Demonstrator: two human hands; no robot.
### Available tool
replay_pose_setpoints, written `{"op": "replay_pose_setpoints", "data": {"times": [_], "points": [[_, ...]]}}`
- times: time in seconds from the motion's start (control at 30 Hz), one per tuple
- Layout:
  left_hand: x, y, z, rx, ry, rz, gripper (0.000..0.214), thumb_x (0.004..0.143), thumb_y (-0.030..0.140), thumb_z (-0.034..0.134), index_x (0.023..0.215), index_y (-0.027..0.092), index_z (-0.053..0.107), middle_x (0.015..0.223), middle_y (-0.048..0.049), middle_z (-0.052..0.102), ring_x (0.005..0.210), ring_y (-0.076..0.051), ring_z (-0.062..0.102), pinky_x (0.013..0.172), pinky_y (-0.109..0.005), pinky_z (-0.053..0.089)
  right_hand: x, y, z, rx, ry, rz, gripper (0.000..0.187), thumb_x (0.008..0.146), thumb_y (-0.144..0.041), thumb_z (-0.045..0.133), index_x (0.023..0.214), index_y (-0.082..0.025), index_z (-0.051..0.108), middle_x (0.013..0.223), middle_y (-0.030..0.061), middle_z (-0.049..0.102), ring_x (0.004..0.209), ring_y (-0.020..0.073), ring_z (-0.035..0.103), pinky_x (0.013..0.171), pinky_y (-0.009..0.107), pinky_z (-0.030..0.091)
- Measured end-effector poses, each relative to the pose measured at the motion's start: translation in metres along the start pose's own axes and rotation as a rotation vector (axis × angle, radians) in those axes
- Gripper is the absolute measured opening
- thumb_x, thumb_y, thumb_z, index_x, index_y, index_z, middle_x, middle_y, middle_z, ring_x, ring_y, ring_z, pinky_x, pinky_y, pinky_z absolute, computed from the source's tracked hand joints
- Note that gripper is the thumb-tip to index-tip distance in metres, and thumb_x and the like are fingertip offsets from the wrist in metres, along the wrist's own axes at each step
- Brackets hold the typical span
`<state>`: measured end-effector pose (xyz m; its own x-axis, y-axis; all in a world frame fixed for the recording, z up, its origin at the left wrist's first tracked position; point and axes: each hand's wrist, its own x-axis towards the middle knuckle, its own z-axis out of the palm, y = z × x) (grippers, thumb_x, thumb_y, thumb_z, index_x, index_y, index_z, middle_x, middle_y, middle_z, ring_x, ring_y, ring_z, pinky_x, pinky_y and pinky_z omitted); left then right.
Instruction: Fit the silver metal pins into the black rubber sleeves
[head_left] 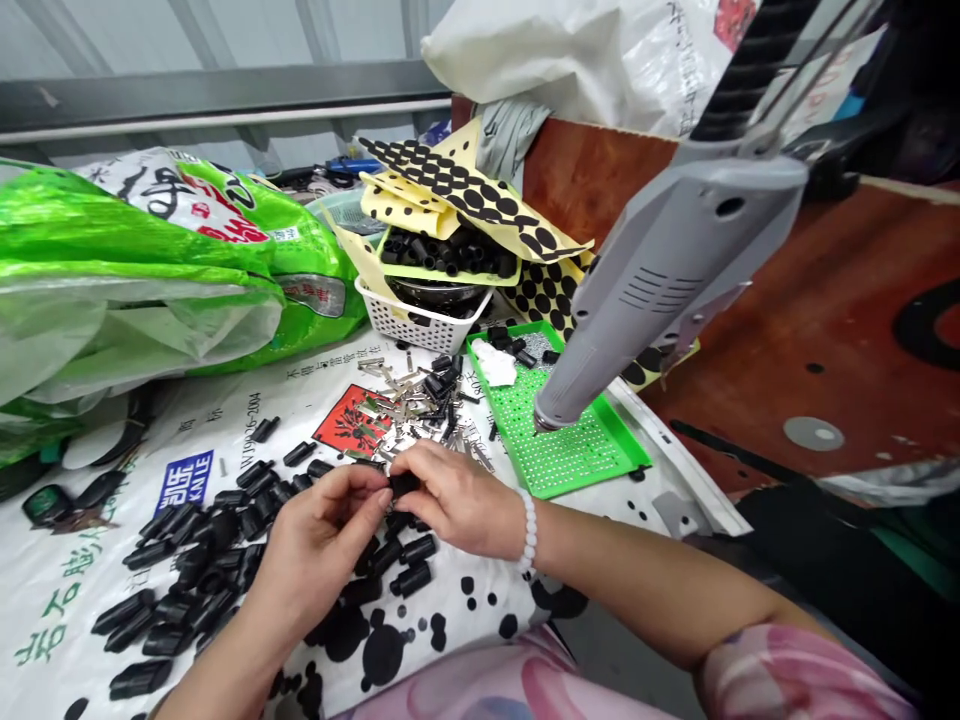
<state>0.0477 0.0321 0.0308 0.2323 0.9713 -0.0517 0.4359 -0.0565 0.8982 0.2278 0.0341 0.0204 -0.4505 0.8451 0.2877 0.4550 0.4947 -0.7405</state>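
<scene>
My left hand and my right hand meet over the table, both pinching one small black plastic cap between their fingertips. A white bead bracelet circles my right wrist. Several more black caps lie scattered under and left of my left hand. Just beyond my fingers lies a heap of small silver metal clips.
A green perforated tray sits to the right, with a grey hanging power tool pointing down at it. A white basket holds a green tray of black caps. Yellow sheets of black dots and green bags lie behind.
</scene>
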Motion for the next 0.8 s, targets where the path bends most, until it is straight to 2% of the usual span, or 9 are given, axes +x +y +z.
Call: {"op": "replay_pose_setpoints", "data": {"times": [0.17,0.33,0.43,0.53,0.67,0.8], "points": [[-0.001,-0.002,-0.006,-0.439,-0.049,-0.267,0.023,0.069,0.032,0.071,0.082,0.017,0.059,0.056,0.0046,0.058,0.05,-0.007,0.053,0.05,-0.019,0.044,-0.002,-0.001,0.001,0.039,0.069,-0.098,0.015,0.085,-0.014,0.05,0.1,-0.016,0.054,0.096,0.0075,0.056,0.088,0.0159,0.054,0.082,0.031,0.048],[-0.006,-0.001,-0.001,-0.717,-0.038,-0.39,0.026,0.064,0.031,0.076,0.075,0.016,0.058,0.058,0.0036,0.061,0.05,-0.007,0.053,0.05,-0.018,0.043,-0.002,-0.002,0.007,0.056,0.168,-0.233,0.022,0.087,-0.011,0.043,0.105,-0.011,0.055,0.101,0.0119,0.056,0.094,0.0166,0.056,0.085,0.031,0.05],[-0.01,-0.004,0.006,-0.707,0.029,-0.326,0.025,0.066,0.033,0.074,0.071,0.015,0.057,0.057,0.003,0.061,0.048,-0.007,0.052,0.048,-0.019,0.042,-0.003,-0.001,0.009,-0.007,0.199,-0.269,0.022,0.089,-0.017,0.044,0.105,-0.01,0.058,0.098,0.0129,0.059,0.09,0.0171,0.059,0.079,0.03,0.053],[-0.013,-0.008,0.008,-0.565,0.115,-0.185,0.019,0.073,0.031,0.068,0.073,0.017,0.055,0.054,0.004,0.059,0.05,-0.008,0.053,0.052,-0.02,0.043,-0.003,-0.001,0.009,-0.028,0.205,-0.244,0.023,0.089,-0.022,0.047,0.104,-0.011,0.06,0.094,0.0119,0.061,0.084,0.0169,0.06,0.074,0.031,0.054],[-0.019,-0.007,0.007,-0.387,0.181,-0.063,0.014,0.076,0.028,0.064,0.076,0.017,0.057,0.057,0.0042,0.058,0.053,-0.009,0.054,0.055,-0.021,0.045,-0.003,-0.005,0.011,0.113,0.205,-0.161,0.021,0.087,-0.02,0.051,0.102,-0.012,0.063,0.09,0.0093,0.063,0.082,0.0157,0.06,0.075,0.031,0.052],[-0.021,-0.001,0.007,-0.309,0.202,-0.031,0.015,0.074,0.03,0.064,0.075,0.016,0.057,0.059,0.0031,0.059,0.052,-0.009,0.054,0.053,-0.021,0.046,-0.003,-0.01,0.012,0.253,0.174,-0.02,0.019,0.083,-0.018,0.057,0.099,-0.01,0.065,0.086,0.008,0.064,0.079,0.0152,0.06,0.075,0.03,0.051]]}}
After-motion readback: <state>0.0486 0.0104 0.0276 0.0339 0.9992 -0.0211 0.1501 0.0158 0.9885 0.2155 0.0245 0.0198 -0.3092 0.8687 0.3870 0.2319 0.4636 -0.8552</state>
